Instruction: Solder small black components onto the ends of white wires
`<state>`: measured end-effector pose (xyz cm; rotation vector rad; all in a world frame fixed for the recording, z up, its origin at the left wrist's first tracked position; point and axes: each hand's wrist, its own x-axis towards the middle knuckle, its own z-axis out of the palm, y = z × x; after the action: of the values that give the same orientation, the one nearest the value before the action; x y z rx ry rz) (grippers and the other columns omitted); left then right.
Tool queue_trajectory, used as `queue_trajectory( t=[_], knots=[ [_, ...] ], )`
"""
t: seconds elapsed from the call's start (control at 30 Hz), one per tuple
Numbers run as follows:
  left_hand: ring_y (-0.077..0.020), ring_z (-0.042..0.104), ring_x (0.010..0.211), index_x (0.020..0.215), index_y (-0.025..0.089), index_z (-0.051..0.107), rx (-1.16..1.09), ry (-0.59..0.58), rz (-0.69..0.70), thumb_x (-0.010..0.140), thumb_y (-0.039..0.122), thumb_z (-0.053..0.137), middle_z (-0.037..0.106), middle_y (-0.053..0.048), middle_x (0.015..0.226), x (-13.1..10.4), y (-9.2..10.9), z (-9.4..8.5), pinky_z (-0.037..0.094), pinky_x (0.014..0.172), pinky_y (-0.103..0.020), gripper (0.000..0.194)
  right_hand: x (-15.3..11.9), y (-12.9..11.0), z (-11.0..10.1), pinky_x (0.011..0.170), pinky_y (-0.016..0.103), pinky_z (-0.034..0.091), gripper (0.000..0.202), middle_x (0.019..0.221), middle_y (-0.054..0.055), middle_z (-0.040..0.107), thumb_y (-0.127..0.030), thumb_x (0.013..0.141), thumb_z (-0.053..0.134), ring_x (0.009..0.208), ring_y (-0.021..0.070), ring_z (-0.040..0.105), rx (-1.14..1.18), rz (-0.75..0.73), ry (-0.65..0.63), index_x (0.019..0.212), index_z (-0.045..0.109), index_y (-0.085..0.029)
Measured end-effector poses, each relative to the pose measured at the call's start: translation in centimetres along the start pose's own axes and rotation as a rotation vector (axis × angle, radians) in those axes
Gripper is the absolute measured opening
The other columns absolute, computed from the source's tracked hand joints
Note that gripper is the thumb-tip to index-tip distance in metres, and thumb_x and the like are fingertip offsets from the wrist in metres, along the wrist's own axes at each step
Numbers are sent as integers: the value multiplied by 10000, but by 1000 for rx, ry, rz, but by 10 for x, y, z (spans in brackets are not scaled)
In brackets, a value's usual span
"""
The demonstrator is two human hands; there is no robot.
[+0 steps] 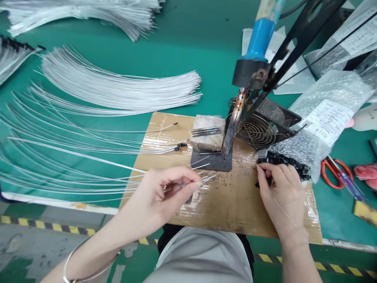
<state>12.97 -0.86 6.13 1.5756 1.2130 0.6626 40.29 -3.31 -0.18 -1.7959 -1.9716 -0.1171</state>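
Note:
My left hand [167, 194] is closed in a pinch around thin white wires [126, 181] near their ends, in front of a soldering iron [235, 118]. Several of the ends stick out past my fingers. At the mouth of a bubble-wrap bag, my right hand [281, 192] has thumb and forefinger pressed together next to small black parts [291, 167]. What lies between those fingertips is too small to make out. The iron's bent tip reaches down beside a pale block [207, 133] with thin metal pieces on it. White wires with black ends [178, 147] rest on the cardboard [235, 210].
A large bundle of white wires [123, 88] lies at the back left, another bundle [88, 11] behind it. Behind the iron stands a fan with a wire guard [257, 131]. To the right are the bubble-wrap bag [332, 102] and orange-handled scissors [335, 173].

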Motion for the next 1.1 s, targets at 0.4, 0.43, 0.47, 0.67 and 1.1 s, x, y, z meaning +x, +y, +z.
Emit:
queue_trajectory(
  t=[0.4, 0.43, 0.47, 0.67, 1.1],
  knots=[
    [-104, 469, 493, 723, 196, 718, -134, 53, -38, 832, 218, 666, 611, 3, 572, 7, -3, 6, 347, 411, -190, 123, -12, -24, -5, 581, 246, 537, 194, 696, -8, 712, -373, 843, 792, 565, 117, 641, 623, 609, 207, 918, 780, -194],
    [-102, 466, 491, 720, 194, 715, -137, 56, -36, 831, 218, 667, 605, 5, 565, 8, -3, 7, 347, 410, -189, 124, -13, -27, -6, 595, 248, 546, 172, 701, -7, 714, -350, 831, 804, 577, 119, 646, 645, 597, 220, 900, 781, -194],
    [-101, 464, 489, 716, 193, 713, -138, 61, -34, 830, 218, 668, 603, 6, 562, 8, -2, 7, 347, 411, -188, 126, -13, -30, -7, 599, 250, 551, 150, 698, -7, 710, -328, 824, 812, 580, 121, 645, 666, 583, 227, 889, 782, -196],
    [-100, 461, 479, 716, 193, 731, -127, 110, -44, 820, 221, 676, 649, -7, 586, 9, 1, 10, 323, 402, -198, 121, -14, -45, -9, 574, 239, 543, 122, 731, -20, 712, -256, 851, 782, 584, 113, 638, 752, 538, 193, 970, 788, -229],
    [-79, 555, 548, 746, 199, 748, -161, 153, -102, 820, 172, 696, 697, 15, 637, 7, -3, 21, 394, 493, -152, 95, -8, -71, -12, 620, 218, 516, 198, 766, -43, 688, -161, 939, 678, 657, 87, 633, 925, 422, 15, 1021, 790, -302]
  ],
)
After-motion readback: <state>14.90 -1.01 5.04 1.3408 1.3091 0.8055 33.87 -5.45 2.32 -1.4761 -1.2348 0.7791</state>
